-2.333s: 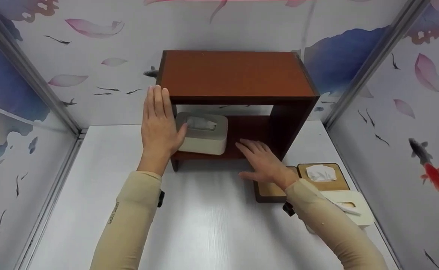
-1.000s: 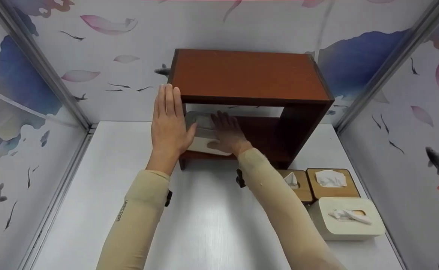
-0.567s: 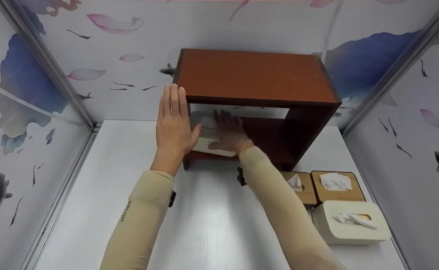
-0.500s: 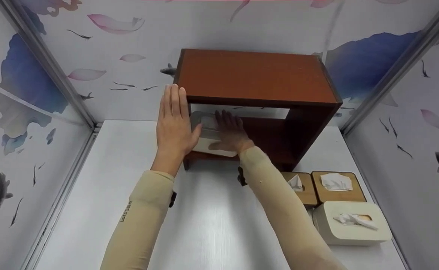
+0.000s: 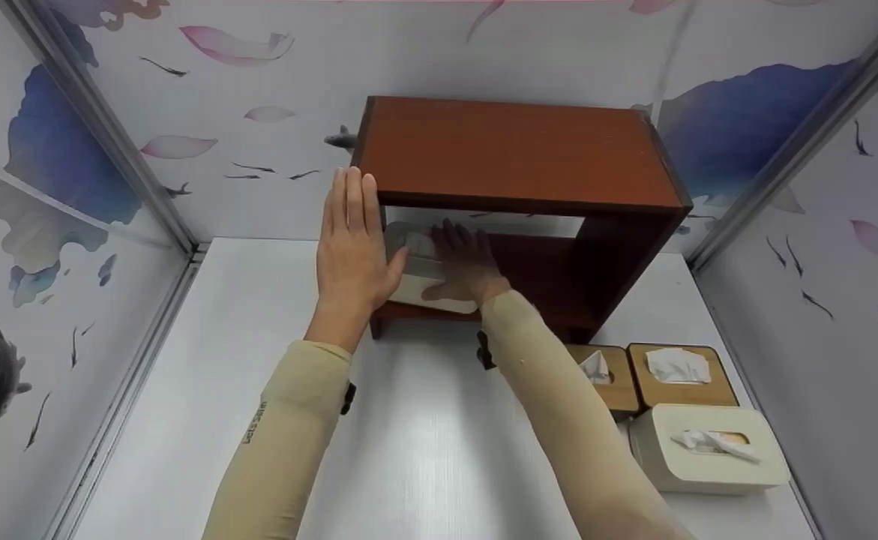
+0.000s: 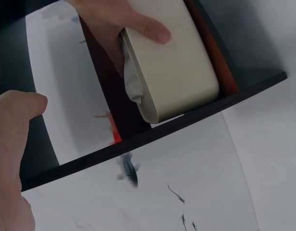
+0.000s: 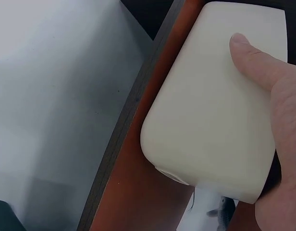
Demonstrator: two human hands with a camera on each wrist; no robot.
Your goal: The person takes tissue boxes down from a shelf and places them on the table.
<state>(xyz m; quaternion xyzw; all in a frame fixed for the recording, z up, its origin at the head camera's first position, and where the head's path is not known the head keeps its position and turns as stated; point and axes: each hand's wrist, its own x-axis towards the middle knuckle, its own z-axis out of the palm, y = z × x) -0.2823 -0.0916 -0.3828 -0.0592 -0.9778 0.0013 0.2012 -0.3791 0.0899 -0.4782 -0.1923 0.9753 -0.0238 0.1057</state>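
A cream tissue box point(image 5: 409, 291) stands on the lower board of a reddish-brown wooden shelf point(image 5: 513, 154), near its left side panel. My right hand point(image 5: 472, 262) reaches under the top board and rests against the box's right end. Its thumb point(image 7: 253, 57) lies straight on the cream face, while its other fingers look extended in the head view and are hidden in the right wrist view. My left hand point(image 5: 352, 259) lies flat along the shelf's left side, fingers straight and together. In the left wrist view, white tissue point(image 6: 133, 84) pokes from the box's slot.
On the white table point(image 5: 416, 450), right of the shelf, sit two wood-topped tissue boxes, one point(image 5: 682, 375) fully visible and one point(image 5: 611, 382) partly behind my right sleeve. Another cream tissue box point(image 5: 716, 457) is nearer the front. Printed wall panels point(image 5: 274, 172) enclose the table.
Since the oldest frame, my right hand has moved left from beside the cream box onto its right end. Little differs over the last second. The whole scene drifts right as the head view shifts.
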